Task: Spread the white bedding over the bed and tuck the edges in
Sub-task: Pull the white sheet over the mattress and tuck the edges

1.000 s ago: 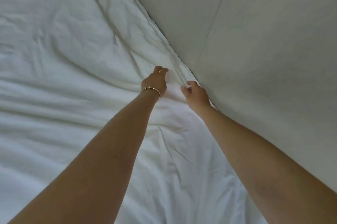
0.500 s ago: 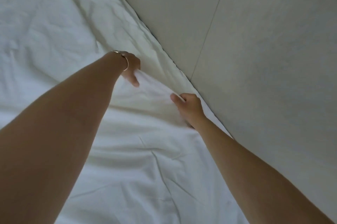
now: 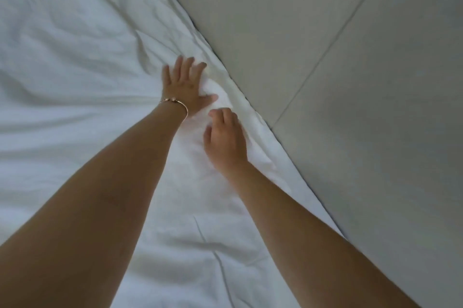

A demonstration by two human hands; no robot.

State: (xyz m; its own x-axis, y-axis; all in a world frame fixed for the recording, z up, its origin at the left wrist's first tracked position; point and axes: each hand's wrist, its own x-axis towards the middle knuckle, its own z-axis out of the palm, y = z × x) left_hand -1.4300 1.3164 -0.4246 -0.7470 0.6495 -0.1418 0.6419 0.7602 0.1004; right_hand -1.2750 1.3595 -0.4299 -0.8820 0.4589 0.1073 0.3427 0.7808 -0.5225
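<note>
2 bare forearms reach forward from the bottom of the view across the white bedding, which covers the whole visible bed surface. It lies spread out but still creased, with long wrinkles near the person and more folds farther off on the left.

Farther on, the right hand rests on the bedding just beside its edge, fingers curled loosely; whether they pinch any cloth cannot be told, as the fingertips fold out of sight. Just beyond it, the left hand, with a thin bracelet at the wrist, presses flat on the bedding with its fingers spread wide, a small bunch of cloth puckered beside the thumb.

Beyond both hands, the bedding's edge runs diagonally along a grey padded panel.

Spreading looks largely done; smoothing and tucking this edge appear to be what is left.
</note>
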